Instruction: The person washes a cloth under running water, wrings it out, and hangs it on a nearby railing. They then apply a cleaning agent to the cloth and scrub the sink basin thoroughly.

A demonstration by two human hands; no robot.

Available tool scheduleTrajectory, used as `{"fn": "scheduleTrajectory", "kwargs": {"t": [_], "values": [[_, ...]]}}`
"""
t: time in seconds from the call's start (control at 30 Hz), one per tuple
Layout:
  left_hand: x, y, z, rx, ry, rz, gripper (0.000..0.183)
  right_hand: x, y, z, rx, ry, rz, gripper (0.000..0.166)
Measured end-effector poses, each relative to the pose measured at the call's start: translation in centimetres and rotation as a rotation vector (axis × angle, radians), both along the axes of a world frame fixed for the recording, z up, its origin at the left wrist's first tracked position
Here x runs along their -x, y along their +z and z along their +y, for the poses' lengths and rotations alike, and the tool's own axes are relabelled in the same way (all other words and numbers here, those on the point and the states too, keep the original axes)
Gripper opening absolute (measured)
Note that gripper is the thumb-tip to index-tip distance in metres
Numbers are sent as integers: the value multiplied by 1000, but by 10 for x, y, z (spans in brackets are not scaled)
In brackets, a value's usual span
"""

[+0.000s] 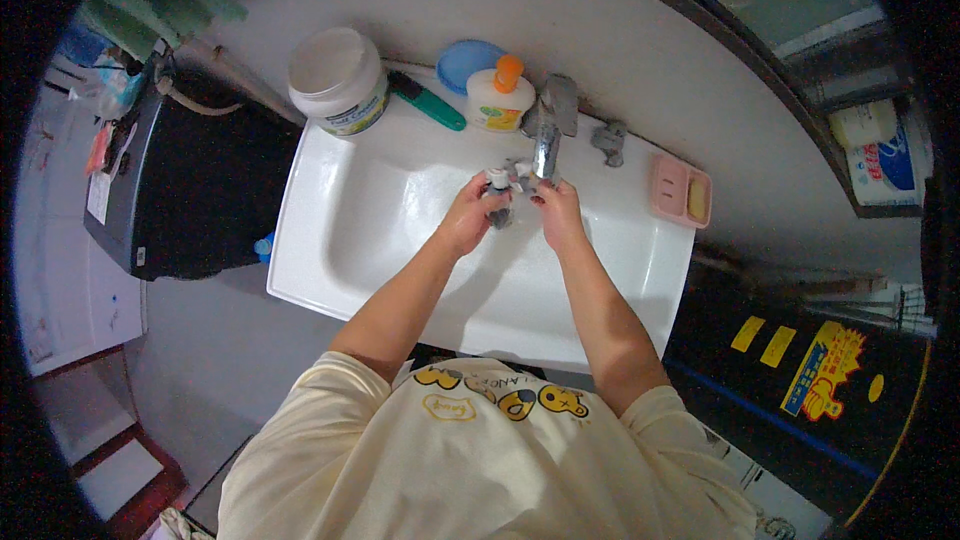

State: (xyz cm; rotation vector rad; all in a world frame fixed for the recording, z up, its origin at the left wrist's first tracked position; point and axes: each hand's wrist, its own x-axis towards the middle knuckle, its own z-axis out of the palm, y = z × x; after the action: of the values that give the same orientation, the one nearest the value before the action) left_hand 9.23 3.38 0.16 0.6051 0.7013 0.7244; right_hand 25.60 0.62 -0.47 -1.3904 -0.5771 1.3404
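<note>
Over the white washbasin (pixel 390 240), both my hands are at a small grey-and-white item (pixel 498 178), blurred and too small to name exactly. My left hand (pixel 469 217) grips its left side, where a white part sits above a dark grey part. The fingers of my right hand (pixel 559 210) pinch its greyish right side, partly hidden by the spout. Just above my right fingers is the chrome faucet (pixel 547 146). Whether water is running I cannot make out.
Along the basin's back ledge stand a white plastic tub (pixel 337 82), a green-handled brush (pixel 429 103), a blue lid (pixel 461 66) and a pump bottle (pixel 499 101) with an orange top. A pink soap dish (pixel 679 191) sits right. A black appliance (pixel 217 195) stands left.
</note>
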Motion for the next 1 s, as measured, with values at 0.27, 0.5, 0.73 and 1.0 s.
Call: {"fn": "scheduleTrajectory", "kwargs": {"t": [0.27,0.5,0.73,1.0], "values": [[1,16,3,34,-30,62,35,8,7,-6,-47,234,-119,26],[10,2,18,-92,-253,183,31,-4,15,-3,-158,480,-577,34],[8,4,35,-494,-299,203,22,-13,21,-7,-134,410,-598,27],[-28,2,11,881,-86,78,61,13,18,-3,15,37,-247,26]]}}
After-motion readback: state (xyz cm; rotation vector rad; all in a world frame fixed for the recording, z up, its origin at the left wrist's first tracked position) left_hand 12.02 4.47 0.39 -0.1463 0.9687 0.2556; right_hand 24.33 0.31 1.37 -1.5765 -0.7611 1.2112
